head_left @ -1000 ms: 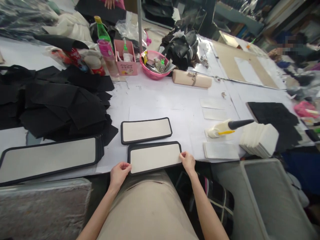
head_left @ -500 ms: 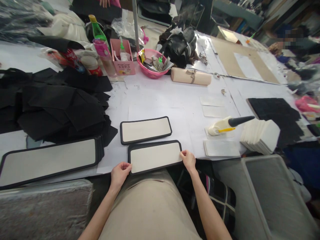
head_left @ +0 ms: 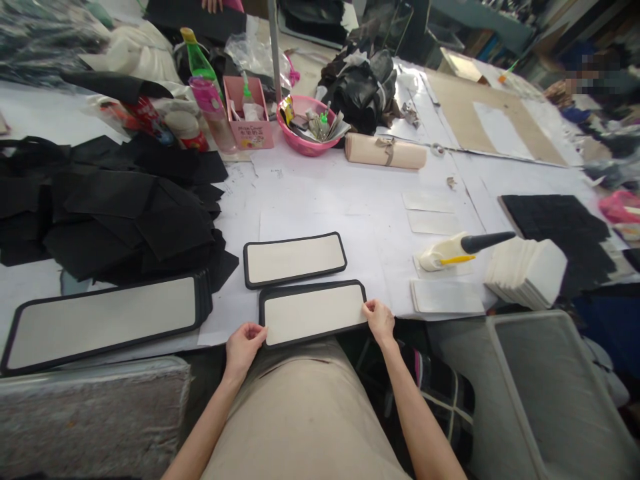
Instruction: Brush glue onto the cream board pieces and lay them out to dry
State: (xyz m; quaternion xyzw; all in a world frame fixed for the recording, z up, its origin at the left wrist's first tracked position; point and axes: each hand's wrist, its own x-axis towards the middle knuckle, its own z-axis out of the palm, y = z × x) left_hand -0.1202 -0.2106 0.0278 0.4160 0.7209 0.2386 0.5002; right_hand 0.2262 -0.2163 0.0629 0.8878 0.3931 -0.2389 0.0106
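A cream rectangular panel with a black border [head_left: 314,313] lies at the table's front edge, with black material showing beneath its far side. My left hand [head_left: 244,348] pinches its near left corner between thumb and fingers. At the right end, my right hand [head_left: 380,320] grips the panel's edge the same way. Just beyond lies a smaller stack of similar black-edged cream panels [head_left: 296,260]. To the left is a longer stack of such panels [head_left: 105,323], its black edges fanned at the right end.
A heap of black pieces [head_left: 115,207] covers the left. On the right are a cream bottle with a dark handle [head_left: 443,253], a yellow tool [head_left: 457,260], white pads [head_left: 525,273] and clear sheets [head_left: 447,297]. Behind stand a pink basin [head_left: 305,143] and pink box [head_left: 255,133].
The whole view has shifted slightly, moving everything a little to the right in the picture. Both hands keep their places at the ends of the panel.
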